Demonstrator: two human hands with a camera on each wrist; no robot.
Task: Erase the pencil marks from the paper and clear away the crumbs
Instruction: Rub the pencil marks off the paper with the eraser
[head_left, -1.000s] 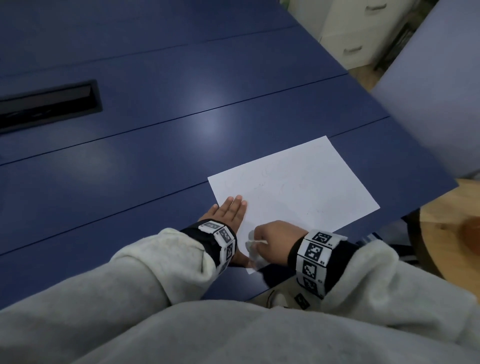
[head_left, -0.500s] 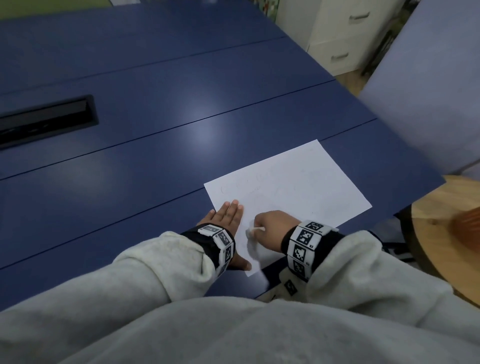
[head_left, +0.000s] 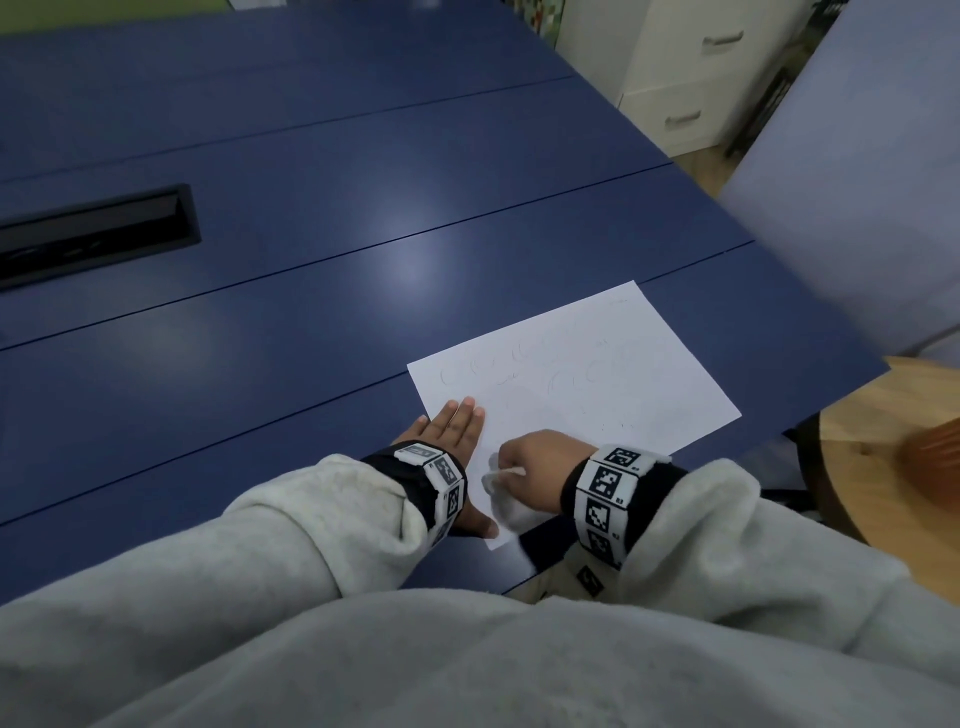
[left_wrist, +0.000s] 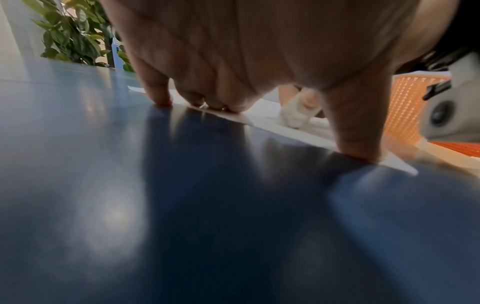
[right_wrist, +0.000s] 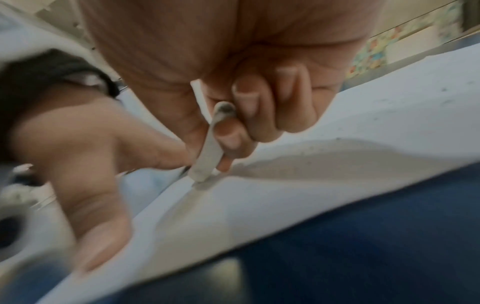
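Note:
A white sheet of paper (head_left: 576, 374) with faint pencil marks lies near the right front corner of the blue table (head_left: 311, 260). My left hand (head_left: 452, 431) lies flat, fingers straight, and presses the sheet's left edge down; its thumb (left_wrist: 355, 131) pins the near corner. My right hand (head_left: 540, 462) grips a white eraser (right_wrist: 207, 152) with a smudged grey top, its lower end touching the paper (right_wrist: 337, 170) close to the left thumb. The sheet bulges up a little beside the eraser. Small dark crumbs dot the paper. The eraser (left_wrist: 296, 115) shows behind the left hand.
A black cable slot (head_left: 93, 234) is set into the table at far left. An orange mesh basket (left_wrist: 413, 107) stands off the table's right side over a wooden floor. White drawers (head_left: 691, 78) stand beyond the far right corner. A plant (left_wrist: 75, 35) is far behind.
My right hand has moved the eraser a little up the sheet, away from the near corner. The left hand has stayed flat on the paper's left edge. The head view has shifted slightly.

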